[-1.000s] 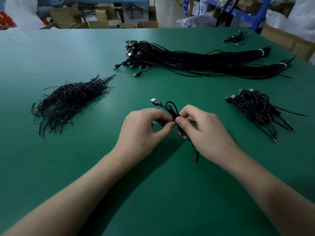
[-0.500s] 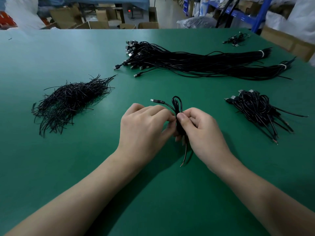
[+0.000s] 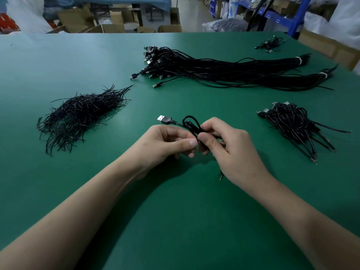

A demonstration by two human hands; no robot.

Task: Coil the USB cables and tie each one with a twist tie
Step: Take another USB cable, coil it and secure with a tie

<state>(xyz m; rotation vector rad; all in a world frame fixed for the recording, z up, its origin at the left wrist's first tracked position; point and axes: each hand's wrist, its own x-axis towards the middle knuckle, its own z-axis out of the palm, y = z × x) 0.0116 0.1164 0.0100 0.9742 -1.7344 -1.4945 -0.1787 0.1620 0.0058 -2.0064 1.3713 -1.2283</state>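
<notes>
Above the green surface [image 3: 175,221], the left hand [image 3: 161,142] and the right hand [image 3: 231,149] both pinch a coiled USB cable [image 3: 190,124].

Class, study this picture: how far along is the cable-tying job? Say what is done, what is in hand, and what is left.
Done: a small pile of coiled cables lies on the right. In hand: the left hand and right hand pinch one coiled cable at its middle; its tie is hidden. Left: the big straight bundle at the back, with a heap of ties waiting on the left.
</notes>
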